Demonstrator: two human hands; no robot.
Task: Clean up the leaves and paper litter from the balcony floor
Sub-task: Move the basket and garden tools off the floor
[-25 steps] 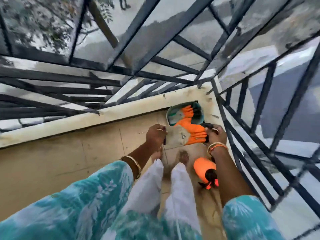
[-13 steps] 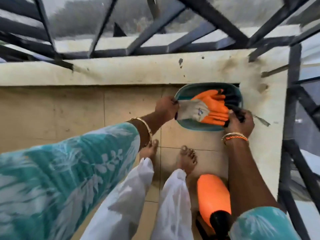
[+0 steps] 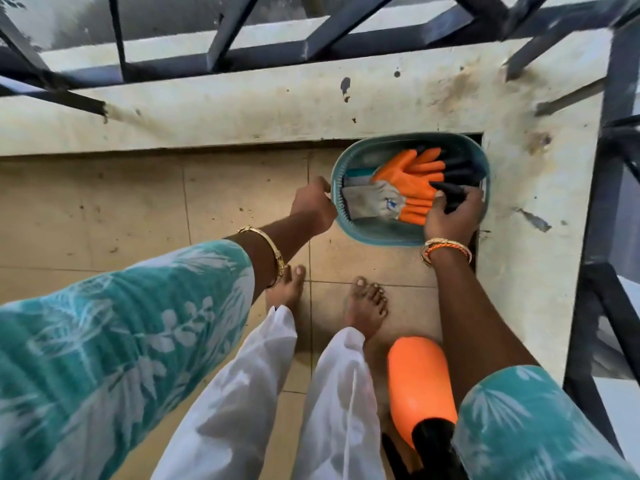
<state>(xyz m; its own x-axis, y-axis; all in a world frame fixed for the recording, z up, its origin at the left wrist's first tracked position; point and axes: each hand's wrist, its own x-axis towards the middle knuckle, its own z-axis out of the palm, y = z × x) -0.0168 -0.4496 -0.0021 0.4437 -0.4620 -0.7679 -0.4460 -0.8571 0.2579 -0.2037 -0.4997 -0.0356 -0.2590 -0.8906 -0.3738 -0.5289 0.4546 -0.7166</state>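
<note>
My left hand (image 3: 313,206) curls at the left rim of the teal basin (image 3: 363,237), fingers narrow, seemingly hooked on it. Orange gloves (image 3: 407,183) lie inside, long axis left-right, cuffs toward my left. Right hand (image 3: 453,216) is nearer, fingers spread over the glove fingertips; grip unclear. No leaves or paper visible on the balcony floor (image 3: 138,202).

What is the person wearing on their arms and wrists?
Both arms have loose teal sleeves with a white leaf print. The left hand has a thin gold bangle at its wrist. The right hand has gold bangles and an orange braided band. Both hands are bare.
</note>
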